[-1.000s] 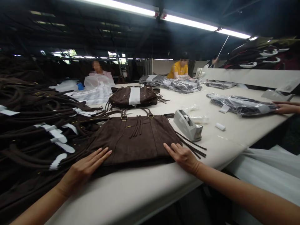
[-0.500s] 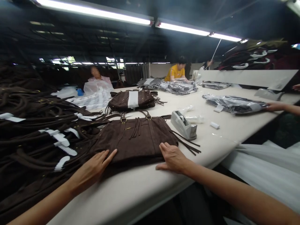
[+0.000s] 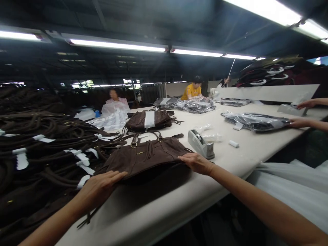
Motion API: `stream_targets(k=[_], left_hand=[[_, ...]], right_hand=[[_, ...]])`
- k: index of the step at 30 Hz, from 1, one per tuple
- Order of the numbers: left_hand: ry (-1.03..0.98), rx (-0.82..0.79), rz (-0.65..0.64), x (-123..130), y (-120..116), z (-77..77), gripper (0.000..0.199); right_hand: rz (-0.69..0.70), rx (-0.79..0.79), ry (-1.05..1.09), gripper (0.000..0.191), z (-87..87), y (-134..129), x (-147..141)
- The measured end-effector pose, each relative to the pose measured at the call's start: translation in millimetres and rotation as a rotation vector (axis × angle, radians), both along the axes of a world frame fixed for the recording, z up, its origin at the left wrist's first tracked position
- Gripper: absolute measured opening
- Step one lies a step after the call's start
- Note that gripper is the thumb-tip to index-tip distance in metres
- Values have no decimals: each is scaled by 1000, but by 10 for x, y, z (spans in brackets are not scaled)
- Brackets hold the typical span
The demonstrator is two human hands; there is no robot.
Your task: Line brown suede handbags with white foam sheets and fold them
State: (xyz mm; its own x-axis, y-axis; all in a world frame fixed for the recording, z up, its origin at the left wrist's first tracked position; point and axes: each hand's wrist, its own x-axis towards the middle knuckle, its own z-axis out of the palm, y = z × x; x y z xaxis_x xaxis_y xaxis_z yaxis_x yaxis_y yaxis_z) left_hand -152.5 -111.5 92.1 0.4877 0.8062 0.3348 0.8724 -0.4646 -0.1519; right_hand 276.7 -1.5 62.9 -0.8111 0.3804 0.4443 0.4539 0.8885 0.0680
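A dark brown handbag (image 3: 151, 157) lies on the pale table in front of me, its handles pointing away. Its near edge is lifted off the tabletop, with dark shadow beneath. My left hand (image 3: 104, 181) grips the near left corner, thumb side up and fingertips partly hidden. At the near right corner, my right hand (image 3: 196, 163) pinches the edge between thumb and fingers. Just right of the bag stands a grey tape dispenser (image 3: 201, 143). Behind it sits another brown handbag (image 3: 150, 120) with a white paper band round it.
Many brown bags with white-wrapped handles (image 3: 51, 150) are heaped at my left. Bags in clear plastic (image 3: 256, 121) lie to the right, one touched by a co-worker's hand (image 3: 299, 123). A small white roll (image 3: 233, 144) is near the dispenser. Other people work at the far side.
The bag's near edge has risen from the table, and both hands have closed on its corners. A second co-worker's hand has come further into view at the right. My view has tilted up.
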Motion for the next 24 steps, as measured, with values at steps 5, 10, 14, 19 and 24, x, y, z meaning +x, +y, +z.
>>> stream_targets(k=[5,10,14,19,24], left_hand=[[205,161,-43,84,-201,-476,71],[249,222,-134,496,-106,-489,79],[210,195,-237,643,47,-538,58],[122,-55,-80,828,114,-335,47],[197,-194,88,1241,-23,-118,41]], right_hand=[[82,-107,-34,35,-155,-88,-55],[55,-151,-11,37,-173,-123,-76],[-63,-184,-8,41,-115,-218,-78],[-327,-108,102,92,-202,-536,-440],[-297,51,134,26,-417,-479,-836]])
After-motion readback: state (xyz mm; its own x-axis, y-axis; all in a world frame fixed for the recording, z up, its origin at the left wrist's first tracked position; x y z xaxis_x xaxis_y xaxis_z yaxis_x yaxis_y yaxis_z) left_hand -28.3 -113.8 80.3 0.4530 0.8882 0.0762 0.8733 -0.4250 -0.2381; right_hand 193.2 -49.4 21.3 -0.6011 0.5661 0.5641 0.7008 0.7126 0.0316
